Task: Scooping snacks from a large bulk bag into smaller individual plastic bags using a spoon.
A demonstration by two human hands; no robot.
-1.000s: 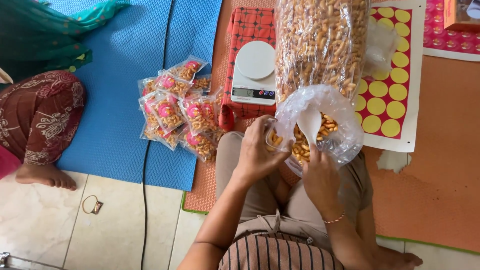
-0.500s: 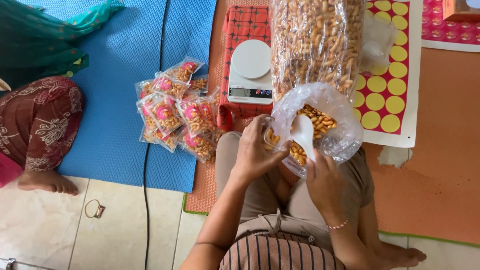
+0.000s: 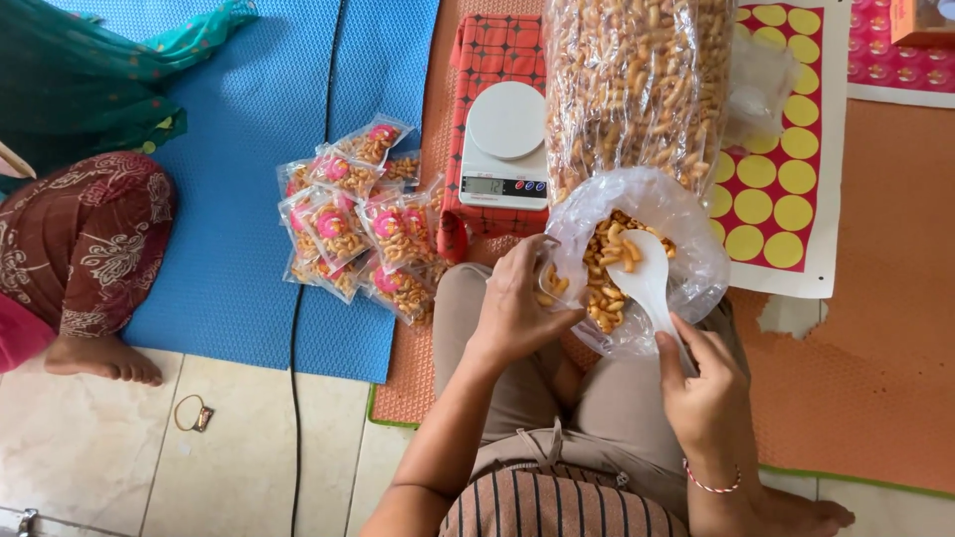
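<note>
Nearby, pink-labelled snack packets (image 3: pixel 353 224) lie heaped beside yellow-dotted sheet (image 3: pixel 786 179).

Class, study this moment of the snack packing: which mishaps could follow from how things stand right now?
1. The white scoop carries snack pieces; tilting it could spill them onto the lap.
2. The left hand pinches a small pouch at the big bag's floppy rim; pieces may miss it.
3. The tall bag could topple onto the scale.

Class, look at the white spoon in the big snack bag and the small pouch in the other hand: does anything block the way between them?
Nothing visible does. The spoon sits inside the big bag's open mouth, and the pouch is held at that same opening by the left hand.
</note>
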